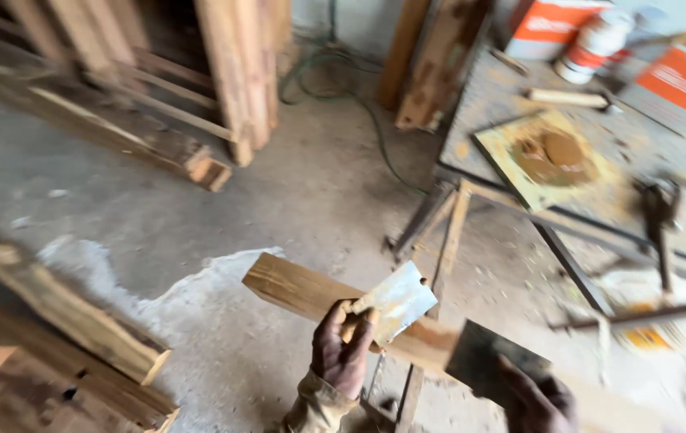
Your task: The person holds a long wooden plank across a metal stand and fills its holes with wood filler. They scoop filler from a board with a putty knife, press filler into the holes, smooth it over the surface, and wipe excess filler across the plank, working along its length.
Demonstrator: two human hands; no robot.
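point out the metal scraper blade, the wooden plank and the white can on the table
metal scraper blade (399,303), head view, middle of its pale flat face
wooden plank (295,289), head view, top face near its left end
white can (596,42), head view, its side wall

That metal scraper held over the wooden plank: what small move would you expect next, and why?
Probably bringing the scraper down flat onto the plank. The left hand holds it tilted just above the wood, its blade looks bare, and the right hand holds a darker blade beside it. The brown filler sits apart on the bench.
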